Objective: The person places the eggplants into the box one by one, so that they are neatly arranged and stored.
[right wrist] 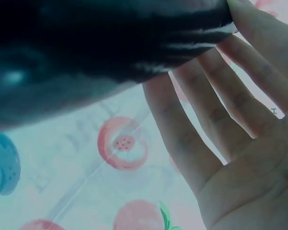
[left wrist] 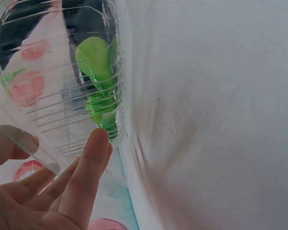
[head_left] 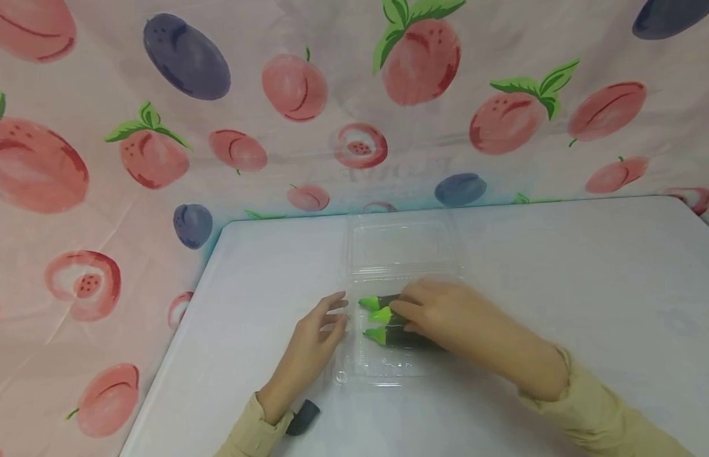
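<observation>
A clear plastic clamshell box (head_left: 383,374) lies unfolded on the table, its lid (head_left: 404,241) tipped back at the far side. Three dark eggplants with bright green caps are visible in the base, side by side, caps toward the left. My right hand (head_left: 445,314) grips the middle eggplant (head_left: 381,315) from above, covering much of all three. In the right wrist view, its fingertips meet the dark eggplant body (right wrist: 110,43). My left hand (head_left: 314,339) stays at the box's left edge, fingers loosely extended; the left wrist view shows them close against the clear wall (left wrist: 53,115).
The white table (head_left: 588,279) surrounds the box. A small black object (head_left: 303,417) shows beside the left cuff. A fruit-print cloth (head_left: 354,76) hangs behind the table and at its left.
</observation>
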Action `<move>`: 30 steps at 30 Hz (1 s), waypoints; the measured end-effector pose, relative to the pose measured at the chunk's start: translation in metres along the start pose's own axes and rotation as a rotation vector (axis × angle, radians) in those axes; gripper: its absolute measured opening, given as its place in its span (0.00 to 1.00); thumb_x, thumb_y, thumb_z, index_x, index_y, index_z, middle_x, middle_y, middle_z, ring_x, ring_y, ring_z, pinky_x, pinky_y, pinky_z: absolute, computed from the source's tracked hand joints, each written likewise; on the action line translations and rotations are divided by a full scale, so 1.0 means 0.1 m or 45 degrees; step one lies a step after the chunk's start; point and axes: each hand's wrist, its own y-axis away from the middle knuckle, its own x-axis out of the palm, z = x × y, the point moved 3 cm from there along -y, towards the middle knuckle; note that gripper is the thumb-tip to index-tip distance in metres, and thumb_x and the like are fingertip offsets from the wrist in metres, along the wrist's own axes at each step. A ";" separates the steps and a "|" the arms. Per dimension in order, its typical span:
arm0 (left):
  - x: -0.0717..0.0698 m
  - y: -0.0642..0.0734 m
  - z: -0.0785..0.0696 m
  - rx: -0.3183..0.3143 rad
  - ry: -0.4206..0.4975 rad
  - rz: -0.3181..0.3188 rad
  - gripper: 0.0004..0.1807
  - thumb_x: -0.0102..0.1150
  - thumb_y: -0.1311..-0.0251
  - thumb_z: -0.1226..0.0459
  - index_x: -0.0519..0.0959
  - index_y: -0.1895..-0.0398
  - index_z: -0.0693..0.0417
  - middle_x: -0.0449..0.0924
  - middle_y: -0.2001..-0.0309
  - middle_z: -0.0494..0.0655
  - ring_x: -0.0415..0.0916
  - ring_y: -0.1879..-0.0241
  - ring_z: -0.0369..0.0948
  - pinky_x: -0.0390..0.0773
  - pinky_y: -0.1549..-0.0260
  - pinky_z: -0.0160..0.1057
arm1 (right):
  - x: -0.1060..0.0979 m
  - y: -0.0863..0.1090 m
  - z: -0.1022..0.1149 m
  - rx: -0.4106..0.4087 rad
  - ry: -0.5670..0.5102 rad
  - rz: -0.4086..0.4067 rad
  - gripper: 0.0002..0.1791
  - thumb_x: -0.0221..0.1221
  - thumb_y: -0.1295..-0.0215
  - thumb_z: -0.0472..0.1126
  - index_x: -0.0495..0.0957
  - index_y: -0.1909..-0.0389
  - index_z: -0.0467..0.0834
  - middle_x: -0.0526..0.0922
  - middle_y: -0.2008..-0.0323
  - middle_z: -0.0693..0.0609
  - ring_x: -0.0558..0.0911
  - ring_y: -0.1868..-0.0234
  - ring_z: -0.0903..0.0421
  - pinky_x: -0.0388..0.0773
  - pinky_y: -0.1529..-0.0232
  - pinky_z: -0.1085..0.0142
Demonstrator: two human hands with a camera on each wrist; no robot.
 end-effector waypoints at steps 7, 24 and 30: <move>0.01 -0.01 0.00 0.008 0.000 0.003 0.24 0.53 0.27 0.64 0.67 0.30 0.52 0.77 0.38 0.50 0.80 0.44 0.48 0.84 0.49 0.40 | 0.06 -0.03 0.07 0.028 -0.034 0.069 0.16 0.73 0.45 0.45 0.84 0.57 0.44 0.82 0.65 0.54 0.80 0.66 0.59 0.84 0.66 0.68; 0.00 -0.01 -0.02 -0.005 0.000 0.005 0.24 0.53 0.28 0.64 0.67 0.30 0.50 0.76 0.38 0.51 0.80 0.44 0.48 0.84 0.49 0.41 | 0.06 -0.05 0.15 0.009 -0.038 0.134 0.16 0.71 0.44 0.49 0.84 0.57 0.47 0.82 0.66 0.57 0.79 0.66 0.62 0.83 0.66 0.72; -0.01 0.00 -0.01 0.001 -0.002 0.014 0.24 0.53 0.27 0.64 0.66 0.30 0.53 0.76 0.38 0.51 0.80 0.44 0.49 0.84 0.48 0.42 | 0.07 -0.05 0.18 -0.032 -0.030 0.149 0.17 0.72 0.45 0.50 0.83 0.57 0.48 0.80 0.68 0.57 0.79 0.68 0.61 0.82 0.70 0.71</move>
